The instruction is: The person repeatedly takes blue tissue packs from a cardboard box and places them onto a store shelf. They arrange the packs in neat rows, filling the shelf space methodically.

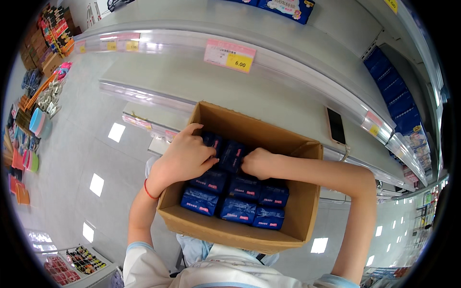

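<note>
An open cardboard box [237, 235] is right before me, partly against the shelves. Several blue plastic-wrapped packs [237, 210] stand inside it in rows, with bare cardboard at their right. Over the box's left part, my left hand [191, 153] has its fingers bent on the packs near the upper left corner; whether it grips one is hard to tell. My right hand [258, 163] reaches in from the right, its fingers curled down beside an upper blue pack [231, 155], and its fingertips are hidden.
Grey shelves [155, 72] with price tags [230, 55] rise beyond the box. A phone [336, 126] lies on one shelf. Blue packages [399, 97] line the right side, and more blue packs [288, 9] sit on the upper shelf. Plastic basins [40, 123] stand far left on the tiled floor.
</note>
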`<state>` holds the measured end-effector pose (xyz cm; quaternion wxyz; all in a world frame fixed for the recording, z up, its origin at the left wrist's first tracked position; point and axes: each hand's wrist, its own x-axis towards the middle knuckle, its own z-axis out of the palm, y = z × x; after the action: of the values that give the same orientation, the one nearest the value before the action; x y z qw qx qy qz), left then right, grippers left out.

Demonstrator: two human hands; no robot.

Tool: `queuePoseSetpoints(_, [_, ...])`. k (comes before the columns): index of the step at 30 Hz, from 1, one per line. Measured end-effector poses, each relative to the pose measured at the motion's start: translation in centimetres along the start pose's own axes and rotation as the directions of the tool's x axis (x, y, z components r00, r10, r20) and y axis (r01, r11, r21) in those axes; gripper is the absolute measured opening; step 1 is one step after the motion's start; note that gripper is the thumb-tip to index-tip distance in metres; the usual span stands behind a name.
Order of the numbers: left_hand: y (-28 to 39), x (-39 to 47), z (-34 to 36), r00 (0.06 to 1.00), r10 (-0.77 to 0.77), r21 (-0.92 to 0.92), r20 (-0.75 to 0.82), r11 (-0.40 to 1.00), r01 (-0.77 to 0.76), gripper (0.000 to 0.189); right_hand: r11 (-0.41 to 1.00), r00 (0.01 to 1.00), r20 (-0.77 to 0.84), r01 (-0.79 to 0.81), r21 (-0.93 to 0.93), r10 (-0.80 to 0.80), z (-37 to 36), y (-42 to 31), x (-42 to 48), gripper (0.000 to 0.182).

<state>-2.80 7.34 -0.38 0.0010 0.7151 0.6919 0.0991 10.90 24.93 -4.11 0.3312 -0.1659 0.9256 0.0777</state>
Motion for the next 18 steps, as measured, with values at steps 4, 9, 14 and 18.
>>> queuePoseSetpoints(4, [0.0,0.2,-0.3,1.000,0.009,0.014,0.011,1.000,-0.009,0.020,0.999,0.998,0.030,0.050,0.010,-0.050,1.7,0.6,2.9,0.021])
queuePoseSetpoints(9, [-0.7,-2.1,0.4,0.997,-0.071,-0.021,-0.024,0.997,0.071,0.019,0.966,0.979,0.046,0.187,0.180,-0.198,-4.6,0.2,1.6,0.017])
queuePoseSetpoints(14, [-0.3,-0.5,0.0,0.986,0.037,-0.034,-0.161,0.999,-0.043,0.018,0.838,0.470,-0.872,0.523,0.152,-0.135,-14.8,0.5,-10.9,0.008])
queuePoseSetpoints(18, [-0.3,-0.4,-0.6,1.000,-0.010,-0.130,-0.030,0.991,0.006,0.020,0.955,0.373,-0.901,-0.272,0.121,0.220,-20.1,10.2,-15.4,0.033])
